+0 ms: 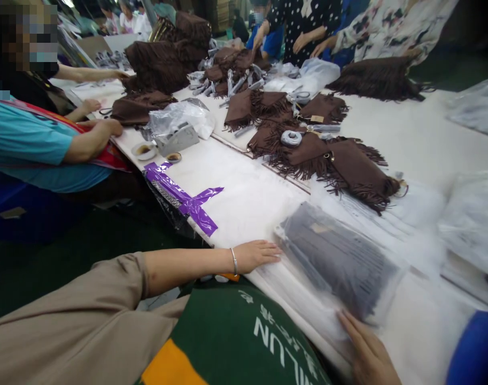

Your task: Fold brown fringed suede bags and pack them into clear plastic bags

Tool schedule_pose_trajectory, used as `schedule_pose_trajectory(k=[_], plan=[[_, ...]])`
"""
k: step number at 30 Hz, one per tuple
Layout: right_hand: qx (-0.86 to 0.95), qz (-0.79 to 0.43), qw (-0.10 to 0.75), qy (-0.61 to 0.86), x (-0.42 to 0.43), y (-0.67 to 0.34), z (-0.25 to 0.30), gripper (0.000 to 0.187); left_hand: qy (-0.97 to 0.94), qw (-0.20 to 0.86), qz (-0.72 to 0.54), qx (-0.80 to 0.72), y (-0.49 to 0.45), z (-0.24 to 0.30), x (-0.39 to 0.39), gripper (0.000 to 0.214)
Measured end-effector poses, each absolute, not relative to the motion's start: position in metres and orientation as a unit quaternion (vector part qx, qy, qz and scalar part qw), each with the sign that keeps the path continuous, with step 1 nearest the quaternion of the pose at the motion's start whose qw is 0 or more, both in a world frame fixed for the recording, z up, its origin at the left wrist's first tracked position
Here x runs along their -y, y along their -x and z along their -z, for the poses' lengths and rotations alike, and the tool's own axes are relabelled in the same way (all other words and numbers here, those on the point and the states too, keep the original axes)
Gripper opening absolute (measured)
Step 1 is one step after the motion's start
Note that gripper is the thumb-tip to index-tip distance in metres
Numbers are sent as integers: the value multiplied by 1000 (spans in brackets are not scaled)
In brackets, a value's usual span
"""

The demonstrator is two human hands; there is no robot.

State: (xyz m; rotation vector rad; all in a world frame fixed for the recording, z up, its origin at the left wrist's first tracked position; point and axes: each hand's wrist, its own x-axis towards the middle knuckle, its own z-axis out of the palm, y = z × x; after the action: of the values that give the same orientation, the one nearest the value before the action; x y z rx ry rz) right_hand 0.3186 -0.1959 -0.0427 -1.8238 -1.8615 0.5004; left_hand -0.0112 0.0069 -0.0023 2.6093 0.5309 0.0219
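Observation:
A brown fringed handbag in a clear plastic bag lies flat on the white table just in front of me, slightly blurred. My left hand, with a silver bangle at the wrist, rests by the table's near edge. Its fingers are stretched out toward the left end of the plastic, holding nothing. At the near right side of the package is my right hand, fingers straight and at the edge of the plastic; whether they press on it I cannot tell.
Several unwrapped brown fringed handbags lie beyond the package. Clear plastic bags are heaped at the right. Purple tape covers the left table edge, near a tape dispenser. Co-workers stand at the left and far sides; a blue object is at lower right.

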Motion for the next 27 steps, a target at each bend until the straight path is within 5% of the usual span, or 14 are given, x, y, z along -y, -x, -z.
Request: schedule_pose_trajectory(k=[4,8,12,15,21,27], plan=[[688,-208,234,655,198,-330,23,55,-952,243,44,-179,-1,2,-17,58],[705,-245,138,651,185,-320,-17,36,-961,217,49,-167,0,-5,-18,55],[674,-106,176,709,116,-285,-36,66,-973,133,-3,-189,-15,-15,-13,32],[733,-34,163,659,72,-264,-17,71,-980,83,-43,-175,-29,-18,-13,9],[784,-53,144,601,70,-281,11,61,-979,114,-131,-108,-38,-4,-19,21],[708,-169,279,627,65,-344,-26,26,-954,203,-170,-141,-53,11,-31,15]])
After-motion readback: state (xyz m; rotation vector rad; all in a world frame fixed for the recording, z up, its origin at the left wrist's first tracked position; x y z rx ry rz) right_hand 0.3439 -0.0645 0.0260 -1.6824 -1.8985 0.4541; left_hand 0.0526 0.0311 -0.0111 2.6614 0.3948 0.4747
